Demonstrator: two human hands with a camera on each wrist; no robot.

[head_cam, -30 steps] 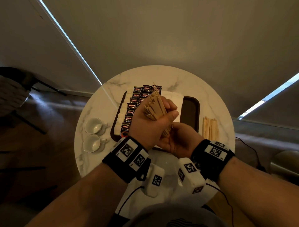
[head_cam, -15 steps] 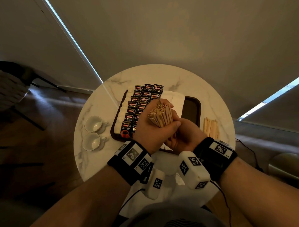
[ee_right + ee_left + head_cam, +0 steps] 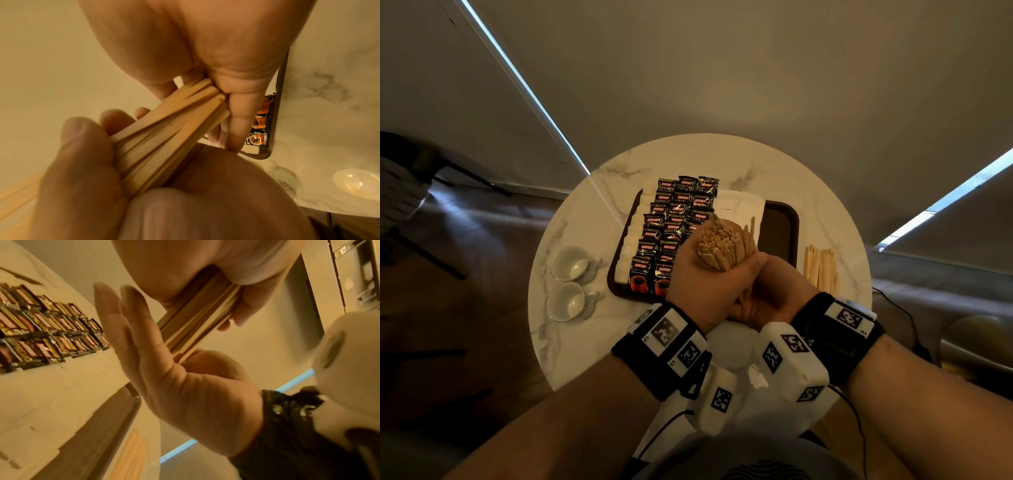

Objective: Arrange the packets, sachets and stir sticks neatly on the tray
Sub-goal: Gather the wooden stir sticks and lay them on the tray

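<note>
Coffee and sachets looked done: dark red-labelled coffee packets (image 3: 678,219) sat in rows on the dark brown rectangular tray (image 3: 780,229), white sachets (image 3: 739,205) alongside. The tray's right end was bare. Left hand (image 3: 698,284) gripped the bundle of pale wooden stir sticks (image 3: 722,243) above the tray, right hand (image 3: 770,294) cupping its lower end, fingers curled. More loose wooden sticks (image 3: 820,265) lay off-tray, right, on the round white marble desk (image 3: 585,222). Two white cups (image 3: 568,281) left. Dim room.

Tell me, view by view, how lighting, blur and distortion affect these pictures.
Head view: dim, warm, wide-angle bending at the edges, table lit brighter. Left wrist view: yellow cast, motion blur on the packets, glare on the stir sticks. Right wrist view: right hand close and soft.
</note>
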